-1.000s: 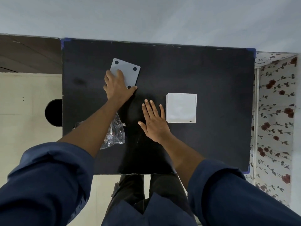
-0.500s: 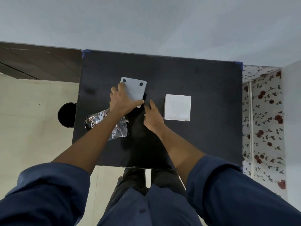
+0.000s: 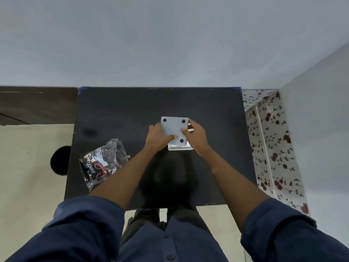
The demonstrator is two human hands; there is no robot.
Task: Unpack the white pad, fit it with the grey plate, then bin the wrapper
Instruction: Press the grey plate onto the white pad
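Observation:
The grey plate (image 3: 174, 127), square with dark dots near its corners, is held over the white pad (image 3: 180, 147), which shows only as a white strip along its near edge and a bit at the right. My left hand (image 3: 157, 136) grips the plate's left side, thumb on top. My right hand (image 3: 196, 136) grips its right side. The crumpled clear wrapper (image 3: 101, 164) with dark print lies on the black table (image 3: 117, 110) to the left, apart from both hands.
A round black bin opening (image 3: 60, 160) sits on the floor just left of the table. A floral-patterned surface (image 3: 272, 148) runs along the table's right side. A dark wooden panel (image 3: 35, 104) lies at the far left.
Both hands carried the grey plate rightward from the table's left-middle onto the white pad. My right hand, flat and empty before, now grips the plate's right edge.

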